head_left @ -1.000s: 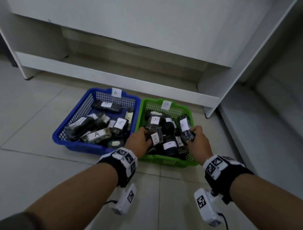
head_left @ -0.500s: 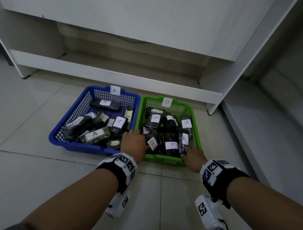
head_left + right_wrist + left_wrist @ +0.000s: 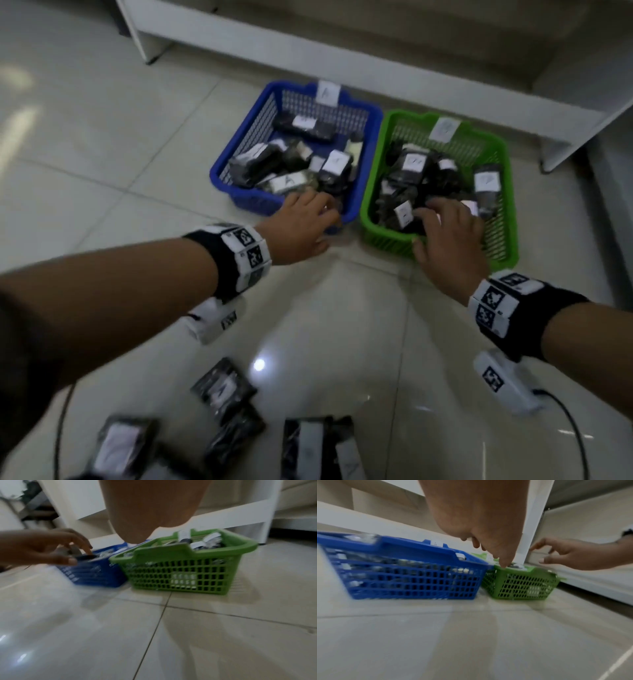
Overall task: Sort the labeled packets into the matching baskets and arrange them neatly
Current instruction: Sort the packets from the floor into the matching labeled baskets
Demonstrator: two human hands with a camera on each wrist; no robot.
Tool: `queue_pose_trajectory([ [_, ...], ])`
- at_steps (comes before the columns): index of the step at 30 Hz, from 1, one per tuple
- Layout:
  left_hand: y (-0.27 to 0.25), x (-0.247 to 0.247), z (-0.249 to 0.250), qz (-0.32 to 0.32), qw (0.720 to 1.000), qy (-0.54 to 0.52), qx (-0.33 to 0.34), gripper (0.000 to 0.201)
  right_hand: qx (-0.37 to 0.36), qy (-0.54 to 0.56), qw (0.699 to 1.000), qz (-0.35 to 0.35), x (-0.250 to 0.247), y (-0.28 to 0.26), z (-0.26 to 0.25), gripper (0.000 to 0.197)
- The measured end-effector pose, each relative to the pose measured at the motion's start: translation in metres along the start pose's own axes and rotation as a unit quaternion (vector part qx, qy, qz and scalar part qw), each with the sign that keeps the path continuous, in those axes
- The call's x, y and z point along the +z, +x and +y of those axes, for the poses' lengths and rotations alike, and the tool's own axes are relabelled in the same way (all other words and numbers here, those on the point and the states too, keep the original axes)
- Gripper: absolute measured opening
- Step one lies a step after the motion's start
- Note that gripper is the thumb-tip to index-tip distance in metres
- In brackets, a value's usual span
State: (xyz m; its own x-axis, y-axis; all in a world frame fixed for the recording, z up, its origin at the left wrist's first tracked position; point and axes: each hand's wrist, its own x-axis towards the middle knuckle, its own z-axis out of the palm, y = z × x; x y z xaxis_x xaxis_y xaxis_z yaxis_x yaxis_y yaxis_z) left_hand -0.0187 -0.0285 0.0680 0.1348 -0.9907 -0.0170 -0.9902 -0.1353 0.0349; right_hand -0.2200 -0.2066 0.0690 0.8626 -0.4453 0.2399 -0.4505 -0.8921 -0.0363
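A blue basket (image 3: 253,137) tagged A and a green basket (image 3: 496,233) with its own paper tag stand side by side on the floor, both holding several dark packets with white labels. My left hand (image 3: 322,212) hovers over the blue basket's (image 3: 96,574) near right corner with loosely spread fingers and holds nothing. My right hand (image 3: 442,212) reaches over the green basket's (image 3: 180,574) near rim, its fingers spread above the packets and empty. Several loose packets (image 3: 222,387) lie on the floor close to me. The pictures are blurred by motion.
A white shelf unit's bottom board (image 3: 376,78) runs just behind the baskets, with its upright (image 3: 565,150) at the right. Pale floor tiles (image 3: 102,154) spread out to the left. A cable (image 3: 568,428) trails from my right wrist.
The head view has pulled back and tilted down, bringing loose packets on the floor into sight. My left hand moved from the green basket's left edge to the blue basket's corner.
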Motion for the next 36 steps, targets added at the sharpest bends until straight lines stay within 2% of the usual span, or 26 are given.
queue_pose_trajectory([
  [2,-0.042,0.005,-0.014,-0.023,0.998,0.006,0.05,0.036,-0.135,0.004,0.99,-0.032,0.007,-0.005,-0.028,0.041],
  [4,-0.092,0.012,-0.03,-0.061,0.995,0.008,0.081,0.033,-0.248,0.022,0.965,-0.083,0.017,-0.014,-0.063,0.042],
  [6,-0.144,0.016,-0.041,-0.122,0.99,0.004,0.067,0.037,-0.318,0.056,0.934,-0.155,0.028,-0.027,-0.101,0.044],
  [10,-0.239,0.019,-0.046,-0.259,0.965,-0.042,0.014,0.066,-0.411,0.104,0.864,-0.273,0.045,-0.045,-0.171,0.056],
  [14,-0.301,0.032,-0.034,-0.323,0.943,-0.074,0.029,0.091,-0.481,0.09,0.812,-0.319,0.055,-0.05,-0.217,0.078],
  [17,-0.314,0.043,-0.026,-0.327,0.941,-0.071,0.053,0.077,-0.516,0.051,0.784,-0.343,0.056,-0.055,-0.237,0.081],
  [19,-0.305,0.042,-0.023,-0.341,0.937,-0.049,0.051,0.066,-0.528,0.017,0.778,-0.34,0.057,-0.062,-0.244,0.076],
  [23,-0.272,0.033,-0.02,-0.4,0.913,-0.079,-0.012,0.057,-0.508,-0.013,0.791,-0.34,0.053,-0.072,-0.249,0.077],
  [25,-0.258,0.03,-0.022,-0.399,0.905,-0.135,-0.056,0.048,-0.507,0.016,0.801,-0.319,0.046,-0.069,-0.246,0.059],
  [27,-0.244,0.027,-0.029,-0.362,0.908,-0.186,-0.095,0.039,-0.467,0.049,0.816,-0.338,0.036,-0.059,-0.24,0.039],
  [29,-0.225,0.019,-0.035,-0.307,0.913,-0.235,-0.132,0.035,-0.393,0.083,0.84,-0.365,0.027,-0.044,-0.227,0.03],
  [32,-0.192,0.005,-0.043,-0.235,0.907,-0.297,-0.186,0.036,-0.226,0.159,0.891,-0.361,0.019,-0.015,-0.201,0.022],
  [34,-0.167,-0.005,-0.045,-0.199,0.901,-0.326,-0.206,0.037,-0.122,0.201,0.909,-0.344,0.011,0.003,-0.181,0.026],
  [36,-0.138,-0.016,-0.046,-0.174,0.897,-0.351,-0.206,0.04,-0.049,0.224,0.918,-0.324,-0.001,0.019,-0.158,0.031],
])
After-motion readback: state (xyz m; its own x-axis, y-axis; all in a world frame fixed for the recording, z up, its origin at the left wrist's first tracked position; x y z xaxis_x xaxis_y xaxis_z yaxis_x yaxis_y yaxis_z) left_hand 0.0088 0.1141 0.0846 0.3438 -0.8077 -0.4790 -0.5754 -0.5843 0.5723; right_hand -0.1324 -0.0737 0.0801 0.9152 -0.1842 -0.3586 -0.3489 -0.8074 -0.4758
